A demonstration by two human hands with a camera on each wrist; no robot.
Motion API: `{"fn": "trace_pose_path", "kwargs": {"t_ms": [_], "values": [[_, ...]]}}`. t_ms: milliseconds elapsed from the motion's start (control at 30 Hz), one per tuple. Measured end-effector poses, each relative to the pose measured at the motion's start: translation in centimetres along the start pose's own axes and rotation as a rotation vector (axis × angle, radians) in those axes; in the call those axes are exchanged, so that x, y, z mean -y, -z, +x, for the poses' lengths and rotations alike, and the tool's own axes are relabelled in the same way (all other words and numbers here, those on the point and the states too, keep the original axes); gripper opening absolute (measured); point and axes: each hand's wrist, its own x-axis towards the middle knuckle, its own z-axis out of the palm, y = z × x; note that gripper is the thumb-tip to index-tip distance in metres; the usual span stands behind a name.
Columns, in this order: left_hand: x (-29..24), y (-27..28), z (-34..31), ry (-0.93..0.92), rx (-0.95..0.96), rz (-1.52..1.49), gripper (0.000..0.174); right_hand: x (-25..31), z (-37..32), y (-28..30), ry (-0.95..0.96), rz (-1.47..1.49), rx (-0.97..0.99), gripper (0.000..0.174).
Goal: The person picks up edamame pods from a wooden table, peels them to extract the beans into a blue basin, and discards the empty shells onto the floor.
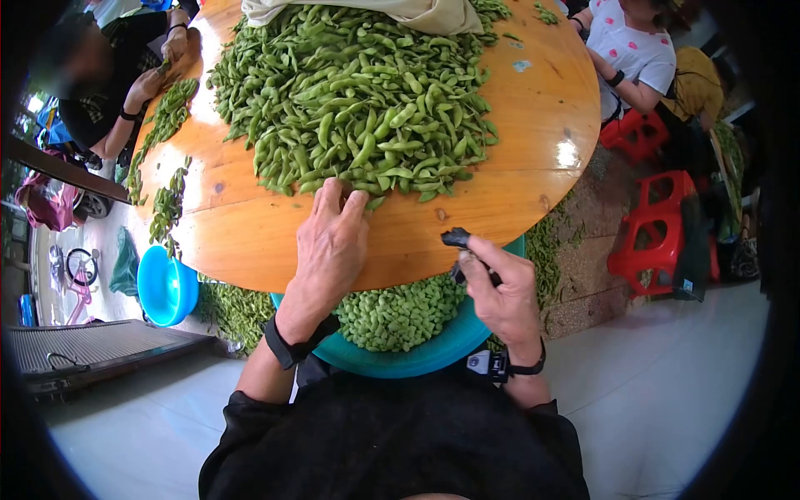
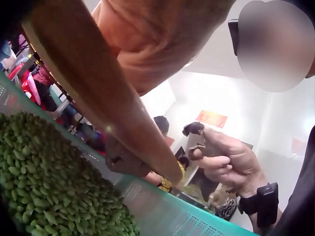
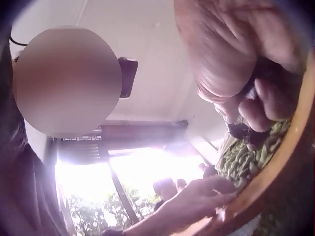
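In the head view, my left hand (image 1: 329, 237) reaches over the table edge, its fingertips right at the near side of a big heap of green soybean pods (image 1: 367, 108). Its fingertips are partly hidden there. My right hand (image 1: 504, 296) hovers by the table's near right edge, black covers (image 1: 455, 237) on its fingertips. The left wrist view shows index finger and thumb of that right hand (image 2: 229, 160) apart, the other fingers curled in. Below both hands, a teal basket (image 1: 392, 367) holds shelled green beans (image 1: 400, 317), partly under the table.
The round wooden table (image 1: 242, 242) carries smaller pod piles at the left. Two other people sit around it. Pods or husks (image 1: 229, 312) litter the floor. A blue basin (image 1: 167, 287) stands left, red stools (image 1: 658, 233) right. A pale cloth sack (image 1: 375, 12) lies behind the heap.
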Motion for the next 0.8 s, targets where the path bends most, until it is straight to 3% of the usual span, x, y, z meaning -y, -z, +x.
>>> {"fn": "trace_pose_path", "kwargs": {"t_ms": [67, 133, 233, 267, 333, 367, 433, 567, 733, 800], "values": [[-0.5, 0.6, -0.1, -0.028, 0.022, 0.019, 0.026, 0.1, 0.4, -1.2, -0.091, 0.095, 0.044, 0.025], [-1.1, 1.0, -0.5, -0.054, 0.041, 0.039, 0.025, -1.0, 0.6, -2.3, -0.059, 0.094, 0.058, 0.026], [-2.4, 1.2, -1.5, 0.053, 0.044, -0.270, 0.018, -0.6, 0.7, -2.8, -0.343, 0.324, 0.178, 0.026], [-2.6, 1.2, -1.7, 0.055, 0.045, -0.273, 0.018, -0.4, 0.7, -2.9, -0.346, 0.321, 0.178, 0.026], [-3.0, 1.2, -2.1, 0.144, 0.121, -0.585, 0.017, 0.0, 0.8, -3.0, -0.443, 0.684, 0.175, 0.027], [-3.2, 1.1, -2.2, 0.145, 0.123, -0.585, 0.017, 0.3, 0.9, -2.9, -0.444, 0.685, 0.175, 0.027], [-3.5, 0.9, -2.5, 0.375, 0.214, -1.019, 0.017, 0.7, 0.9, -2.7, -0.526, 0.798, 0.158, 0.029], [-2.9, -0.1, -3.1, 0.342, 0.215, -1.005, 0.018, -0.8, 0.4, -2.5, -0.483, 0.816, 0.172, 0.033], [-3.7, 0.0, -2.8, 0.139, 0.103, -0.656, 0.017, -0.4, 0.3, -2.0, -0.443, 0.694, 0.192, 0.035], [-3.9, 0.0, -2.8, 0.158, 0.105, -0.639, 0.018, -0.1, 0.1, -2.0, -0.434, 0.677, 0.195, 0.034]]}}
